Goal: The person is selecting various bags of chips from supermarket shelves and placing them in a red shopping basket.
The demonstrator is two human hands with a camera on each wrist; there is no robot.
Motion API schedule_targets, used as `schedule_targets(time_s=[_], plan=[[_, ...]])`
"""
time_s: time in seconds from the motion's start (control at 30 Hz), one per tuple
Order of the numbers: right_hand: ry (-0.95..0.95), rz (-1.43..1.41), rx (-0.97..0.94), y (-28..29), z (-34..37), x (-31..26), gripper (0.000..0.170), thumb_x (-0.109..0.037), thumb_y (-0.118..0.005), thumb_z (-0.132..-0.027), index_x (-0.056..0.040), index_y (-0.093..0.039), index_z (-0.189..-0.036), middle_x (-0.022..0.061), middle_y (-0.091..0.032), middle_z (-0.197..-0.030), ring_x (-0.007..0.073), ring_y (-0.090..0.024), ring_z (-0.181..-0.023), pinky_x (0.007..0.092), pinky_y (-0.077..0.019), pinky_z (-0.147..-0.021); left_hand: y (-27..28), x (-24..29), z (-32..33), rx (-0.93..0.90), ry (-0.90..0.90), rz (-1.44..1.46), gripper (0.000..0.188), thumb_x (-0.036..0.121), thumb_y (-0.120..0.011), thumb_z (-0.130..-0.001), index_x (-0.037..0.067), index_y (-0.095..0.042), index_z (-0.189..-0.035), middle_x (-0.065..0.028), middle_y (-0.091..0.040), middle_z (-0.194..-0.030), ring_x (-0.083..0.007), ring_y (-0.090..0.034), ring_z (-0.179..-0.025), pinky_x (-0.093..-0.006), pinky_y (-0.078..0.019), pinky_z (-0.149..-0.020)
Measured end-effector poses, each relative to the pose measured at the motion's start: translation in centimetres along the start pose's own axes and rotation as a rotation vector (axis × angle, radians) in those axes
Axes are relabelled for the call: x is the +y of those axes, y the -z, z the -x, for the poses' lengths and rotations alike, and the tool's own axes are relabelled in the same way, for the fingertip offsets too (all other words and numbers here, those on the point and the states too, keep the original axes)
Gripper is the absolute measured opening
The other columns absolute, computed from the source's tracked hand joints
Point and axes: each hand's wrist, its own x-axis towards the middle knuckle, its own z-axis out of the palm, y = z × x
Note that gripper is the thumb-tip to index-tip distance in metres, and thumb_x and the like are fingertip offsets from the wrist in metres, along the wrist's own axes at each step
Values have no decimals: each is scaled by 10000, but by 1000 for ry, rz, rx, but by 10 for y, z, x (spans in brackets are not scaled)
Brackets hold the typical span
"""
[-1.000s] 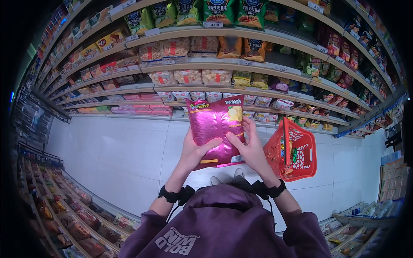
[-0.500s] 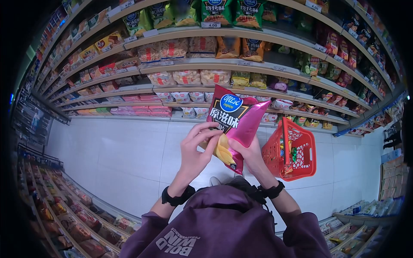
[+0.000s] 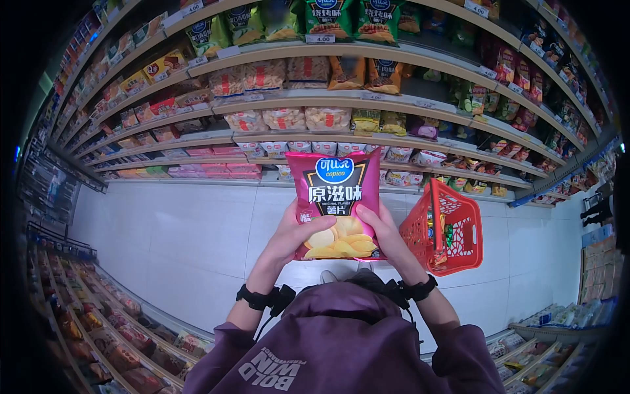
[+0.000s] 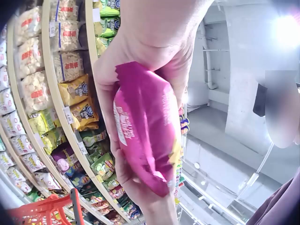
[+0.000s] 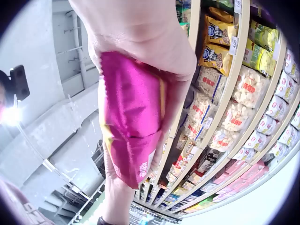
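A magenta bag of potato chips (image 3: 336, 190) is held upright in front of the body, its printed front with a blue oval logo turned up to the head view. My left hand (image 3: 289, 231) grips the bag's lower left side, the thumb lying across the front. On the opposite side my right hand (image 3: 387, 233) holds the lower right edge, thumb on the front. In the left wrist view the crimped end of the chip bag (image 4: 147, 126) shows between both hands. The right wrist view also shows the bag's end (image 5: 131, 122); the fingers behind the bag are mostly hidden.
A red shopping basket (image 3: 472, 226) with a few colourful packets inside stands on the pale tiled floor (image 3: 197, 230) at the right. Ahead runs a long curved-looking shelf (image 3: 302, 102) of snack bags. More shelves (image 3: 111, 315) stand behind at the left.
The chip bag was back side up, then turned over between the hands at a tilt; its front now faces up and it is upright. The left hand has regripped its left side.
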Motion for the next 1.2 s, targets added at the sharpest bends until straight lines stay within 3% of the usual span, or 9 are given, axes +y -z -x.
schedule_targets(time_s=[0.17,0.37,0.6,0.73,0.83,0.9,1.0,1.1,1.2], plan=[[252,362,18,-2,-3,1,781,-261,-767,-814,-15,-302,-1392,105,-550,-1219,155,-550,-1113,314,-447,-956,0,-4,-10,57,-141,-129,657,71,-816,-722,-2,-458,-1267,-82,-624,-1121,-160,-624,-1017,-312,-516,-872],[192,379,58,21,-11,6,752,-283,-811,-772,-3,-375,-1316,117,-556,-1221,172,-543,-1124,342,-444,-965,4,-31,-39,-59,-58,-36,517,6,-752,-762,-8,-514,-1221,-94,-639,-1122,-175,-635,-1026,-328,-513,-901],[-69,718,18,118,-46,14,685,-407,-559,-959,1,-273,-1429,195,-402,-1422,277,-448,-1284,402,-377,-1059,15,-54,-79,97,100,93,479,20,-771,-746,-11,-537,-1163,-110,-654,-1087,-203,-661,-974,-335,-539,-869],[154,1266,546,233,-62,46,844,-386,-753,-788,78,-350,-1367,271,-492,-1299,369,-494,-1205,420,-421,-979,29,-39,-97,238,127,188,474,55,-774,-749,-9,-538,-1155,-117,-659,-1075,-216,-672,-948,-342,-549,-848],[-161,1446,786,284,-60,57,731,-270,-779,-731,69,-412,-1264,265,-528,-1224,390,-522,-1172,467,-430,-955,37,-32,-106,376,54,174,472,66,-757,-758,-23,-525,-1160,-131,-658,-1059,-227,-679,-926,-353,-563,-832],[-36,1174,846,366,-65,133,659,-262,-774,-713,41,-469,-1213,235,-613,-1070,345,-618,-1043,455,-485,-882,42,-32,-113,443,50,177,495,77,-775,-747,-17,-523,-1163,-125,-657,-1063,-223,-678,-921,-346,-562,-826],[-354,749,878,375,-80,131,548,-223,-758,-716,15,-556,-1166,168,-668,-910,286,-674,-885,405,-521,-789,51,-42,-123,519,70,209,518,81,-795,-736,-11,-526,-1169,-125,-656,-1086,-220,-673,-949,-343,-558,-836],[-101,1004,952,376,-89,140,366,-238,-771,-715,11,-637,-947,147,-654,-677,312,-683,-673,419,-530,-640,55,-50,-137,516,74,228,509,84,-788,-746,-14,-529,-1174,-129,-657,-1088,-225,-676,-945,-347,-562,-834],[-138,927,977,335,-86,111,337,-211,-771,-701,26,-632,-898,192,-652,-712,331,-684,-712,422,-522,-648,56,-57,-155,491,123,301,480,62,-767,-765,-15,-531,-1176,-132,-658,-1088,-234,-679,-943,-355,-565,-840]])
